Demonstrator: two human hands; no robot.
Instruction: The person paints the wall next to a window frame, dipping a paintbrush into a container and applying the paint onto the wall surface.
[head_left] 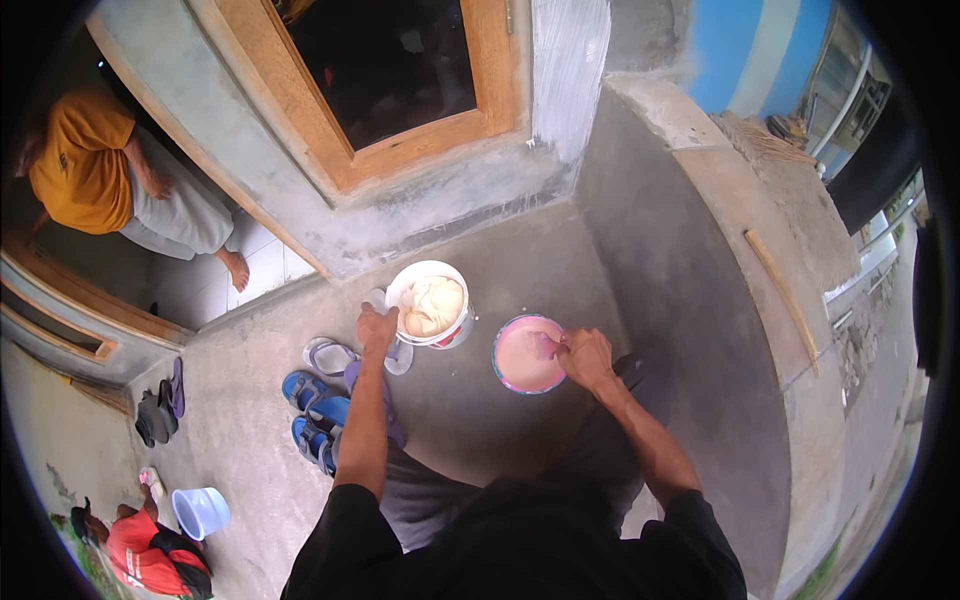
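My left hand (377,326) is closed on the near left edge of a white bucket (456,337). Thick, cream-coloured paste (432,306) lies in folds inside it. To the right stands a round tub (497,366) with a pink and blue rim, holding a smooth pale pink mixture (522,366). Over the tub's right edge reaches my right hand (587,358), its fingers closed around a small pink tool (543,345) whose end dips into the mixture. The tool's exact kind is hard to make out. Both containers rest on the grey concrete floor.
Blue sandals (312,445) and pale flip-flops (330,355) lie left of my left arm. A wood-framed window (420,135) is ahead, a low wall (740,220) at right. One person (85,165) is in the doorway; another (145,550) is near a light blue bucket (200,512).
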